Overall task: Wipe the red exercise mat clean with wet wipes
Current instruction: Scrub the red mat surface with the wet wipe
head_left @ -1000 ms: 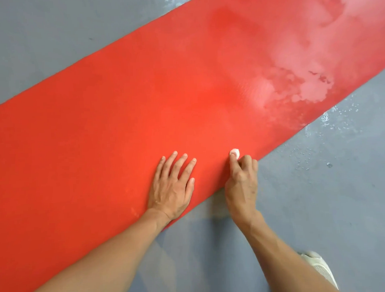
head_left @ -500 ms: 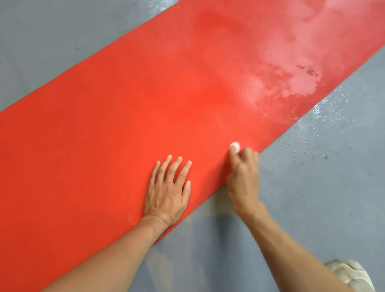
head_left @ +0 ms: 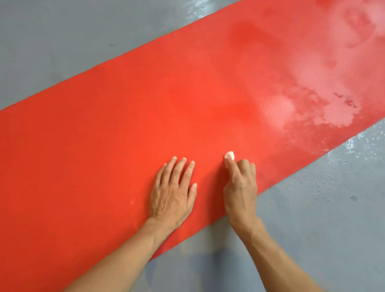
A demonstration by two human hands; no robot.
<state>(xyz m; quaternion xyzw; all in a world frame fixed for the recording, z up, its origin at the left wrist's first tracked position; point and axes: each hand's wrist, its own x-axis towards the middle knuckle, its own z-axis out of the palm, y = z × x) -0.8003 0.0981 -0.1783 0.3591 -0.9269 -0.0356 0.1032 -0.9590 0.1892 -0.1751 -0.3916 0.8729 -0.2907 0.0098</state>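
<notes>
From the head view, the only one I have, I see the red exercise mat [head_left: 121,131] lying flat on the grey floor [head_left: 52,41], running as a diagonal band from the near left to the far right. My left hand [head_left: 173,194] lies palm down on the mat near its near edge, fingers straight and slightly spread, holding nothing and seeming to pin the mat in place. My right hand [head_left: 241,187] sits just to the right of it, fingers curled over a small white wad that I take to be the wet wipe [head_left: 229,155]; only a bit of it shows beyond the index fingertip, touching the mat. At the far right the mat carries a pale wet sheen [head_left: 329,93] with a ragged edge, and droplets [head_left: 361,140] speckle the floor beside it. I judge the mat light, soft and flexible, likely to creep or ripple on this glossy floor under sideways rubbing, so I would hold it down with a flat palm close to the wiping spot and not pinch its edge. The wet stretch will probably be slick underhand. The wipe looks limp and compressible, best kept bunched under the fingertips so that it does not unroll.
</notes>
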